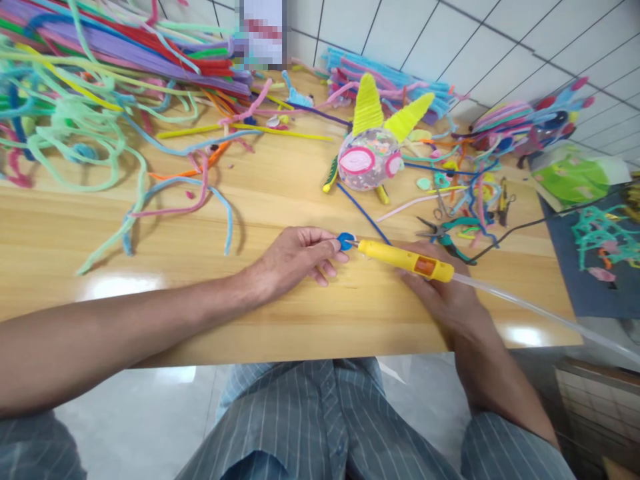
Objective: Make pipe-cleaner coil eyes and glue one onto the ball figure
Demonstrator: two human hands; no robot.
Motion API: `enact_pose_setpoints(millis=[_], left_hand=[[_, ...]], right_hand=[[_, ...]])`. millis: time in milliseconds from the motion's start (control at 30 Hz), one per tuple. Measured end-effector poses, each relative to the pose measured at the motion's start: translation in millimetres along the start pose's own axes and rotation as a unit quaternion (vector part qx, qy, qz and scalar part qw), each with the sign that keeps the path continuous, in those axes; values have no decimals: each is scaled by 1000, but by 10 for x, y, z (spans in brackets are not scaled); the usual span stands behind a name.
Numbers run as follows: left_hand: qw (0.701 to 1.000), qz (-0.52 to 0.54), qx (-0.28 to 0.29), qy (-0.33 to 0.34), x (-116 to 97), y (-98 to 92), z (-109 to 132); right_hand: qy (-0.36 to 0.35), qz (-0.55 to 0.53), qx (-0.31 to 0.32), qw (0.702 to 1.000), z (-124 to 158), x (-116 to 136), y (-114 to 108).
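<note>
Between the thumb and fingers of my left hand (310, 252) is a small blue disc (345, 241), pinched over the table. My right hand (445, 287) is wrapped round a yellow hot glue gun (405, 259), with a clear glue stick (530, 310) trailing out of its back end. The gun's metal nozzle meets the disc or sits right in front of it; I cannot tell if they touch. Just beyond my hands stands a clear ball figure (369, 160) with yellow fuzzy ears and pink-ringed eyes. A blue pipe cleaner (365, 215) lies between it and the gun.
Loose and bundled pipe cleaners (125, 53) cover the table's left and back. Green-handled pliers (447, 233) and small scissors (440, 207) lie to the right, near a black cable (530, 225). A second colourful figure (530, 123) stands at the back right by the tiled wall.
</note>
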State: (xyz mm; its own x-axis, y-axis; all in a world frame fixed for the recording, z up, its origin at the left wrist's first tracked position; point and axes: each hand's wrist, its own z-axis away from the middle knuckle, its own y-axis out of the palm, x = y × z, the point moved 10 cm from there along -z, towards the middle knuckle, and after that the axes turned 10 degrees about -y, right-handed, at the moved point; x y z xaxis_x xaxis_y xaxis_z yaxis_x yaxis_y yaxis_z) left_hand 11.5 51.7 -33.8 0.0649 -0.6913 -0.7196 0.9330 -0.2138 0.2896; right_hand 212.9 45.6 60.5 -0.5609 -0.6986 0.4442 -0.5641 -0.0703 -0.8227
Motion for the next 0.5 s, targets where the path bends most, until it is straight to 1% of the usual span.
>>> enact_pose_setpoints(millis=[167, 233, 300, 367, 400, 467, 500], left_hand=[[1000, 4, 0, 15, 2, -31, -9], [1000, 5, -2, 15, -2, -36, -1], [1000, -2, -4, 15, -10, -32, 23], [1000, -14, -9, 18, -18, -34, 53], [1000, -14, -20, 20, -18, -59, 63], [999, -18, -36, 11, 12, -107, 60], [999, -23, -35, 7, 26, -115, 48]], right_hand=[[81, -38, -24, 996, 139, -202, -29], [112, -66, -41, 991, 209, -277, -79], [141, -102, -65, 983, 275, -345, -183], [166, -141, -98, 971, 340, -430, -363], [174, -158, -122, 964, 377, -486, -491], [176, -174, -185, 951, 483, -643, -834], [176, -163, -226, 944, 569, -751, -1049]])
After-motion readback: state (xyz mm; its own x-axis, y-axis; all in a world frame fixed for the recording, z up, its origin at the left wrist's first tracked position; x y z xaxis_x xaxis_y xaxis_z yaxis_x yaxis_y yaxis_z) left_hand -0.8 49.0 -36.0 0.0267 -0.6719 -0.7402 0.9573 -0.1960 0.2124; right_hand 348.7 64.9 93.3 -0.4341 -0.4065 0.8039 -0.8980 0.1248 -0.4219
